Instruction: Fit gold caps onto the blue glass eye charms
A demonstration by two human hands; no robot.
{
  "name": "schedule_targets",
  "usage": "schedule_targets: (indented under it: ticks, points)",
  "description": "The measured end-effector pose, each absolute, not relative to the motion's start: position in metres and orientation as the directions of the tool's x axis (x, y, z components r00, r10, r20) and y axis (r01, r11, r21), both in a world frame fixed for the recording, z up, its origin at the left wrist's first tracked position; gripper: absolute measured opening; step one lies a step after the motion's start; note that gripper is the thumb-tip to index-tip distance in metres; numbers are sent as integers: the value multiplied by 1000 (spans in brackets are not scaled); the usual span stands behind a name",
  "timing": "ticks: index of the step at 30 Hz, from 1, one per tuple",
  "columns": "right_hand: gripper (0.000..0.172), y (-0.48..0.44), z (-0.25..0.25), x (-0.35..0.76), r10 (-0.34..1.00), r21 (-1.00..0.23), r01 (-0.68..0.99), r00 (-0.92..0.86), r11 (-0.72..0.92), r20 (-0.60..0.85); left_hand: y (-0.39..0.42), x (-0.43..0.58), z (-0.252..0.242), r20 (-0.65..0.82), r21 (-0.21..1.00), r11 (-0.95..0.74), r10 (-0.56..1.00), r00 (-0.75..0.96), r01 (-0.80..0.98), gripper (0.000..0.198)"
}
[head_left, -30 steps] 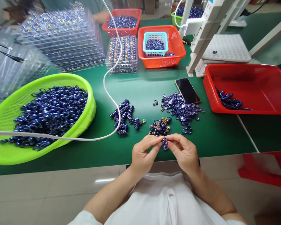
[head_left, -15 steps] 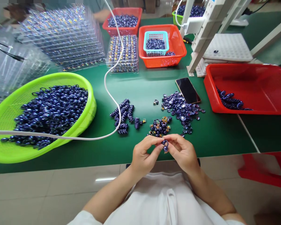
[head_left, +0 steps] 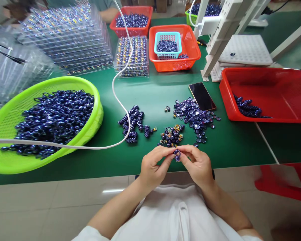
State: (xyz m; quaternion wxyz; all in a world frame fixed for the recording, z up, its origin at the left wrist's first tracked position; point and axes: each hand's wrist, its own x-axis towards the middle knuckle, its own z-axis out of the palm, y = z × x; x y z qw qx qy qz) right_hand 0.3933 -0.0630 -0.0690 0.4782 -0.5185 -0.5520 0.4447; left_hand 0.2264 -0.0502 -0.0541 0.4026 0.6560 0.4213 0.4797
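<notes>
Between my two hands, close to the table's near edge, is a small shiny dark-blue ring with a rounded bead-like part at its bottom. My left hand pinches it from the left, thumb against fingertips. From the right, my right hand grips it the same way. Fingertips hide part of the ring. Just beyond them lies a small heap of similar rings with clear and amber pieces. Behind that spreads a pile of flat dark-blue caps. Rows of nested dark-blue rings lie to the left.
A green basket of dark-blue rings stands left, crossed by a white cable. A phone touches the caps. Red trays, an orange basket and stacked clear trays surround the work area. Another person's arm shows behind.
My hands stay almost in place, both still pinching the ring. The view has shifted very slightly; things on the table lie as before.
</notes>
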Motion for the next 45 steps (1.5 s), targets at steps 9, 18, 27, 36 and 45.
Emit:
schedule_targets:
  ticks: [9, 18, 27, 36, 45]
  points:
    - [14, -63, -64, 391, 993, -991, -110, -96, -81, -71, -51, 227, -53, 360, 889, -414, 896, 262, 195, 22]
    - [17, -59, -64, 388, 980, -953, -239, -123, -185, -159, -51, 226, -60, 406, 874, -456, 874, 266, 166, 26]
    - [10, -58, -60, 395, 996, -993, 93, -59, 70, 65, -46, 224, -55, 340, 897, -402, 893, 295, 184, 26]
    - [21, -54, -53, 406, 886, -693, 561, -197, 453, 420, -46, 227, -48, 289, 888, -361, 920, 264, 284, 17]
    - [27, -57, -62, 402, 867, -658, 586, -178, 473, 465, -42, 228, -50, -320, 914, 377, 897, 306, -149, 22]
